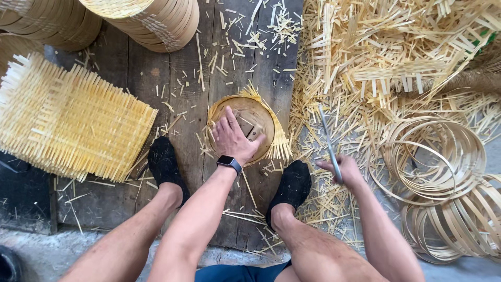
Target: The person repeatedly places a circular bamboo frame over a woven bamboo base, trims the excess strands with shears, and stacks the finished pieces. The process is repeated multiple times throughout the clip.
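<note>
My left hand (pixel 233 139) lies spread, gripping nothing, pinning the round woven basket (pixel 249 125) to the floorboards (pixel 182 99) between my feet; my right hand (pixel 342 169) clenches what looks like a blade (pixel 329 143).

Bright, even daylight; soft shadows — sharp throughout; slight wide-angle bending at edges.

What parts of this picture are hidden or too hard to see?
- Head view: round woven piece, its middle covered by the left hand.
- Blade in the right hand: motion-blurred.
- Stacked rims: cut off by the top edge.
- Bamboo hoops: partly beyond the right edge.
</note>
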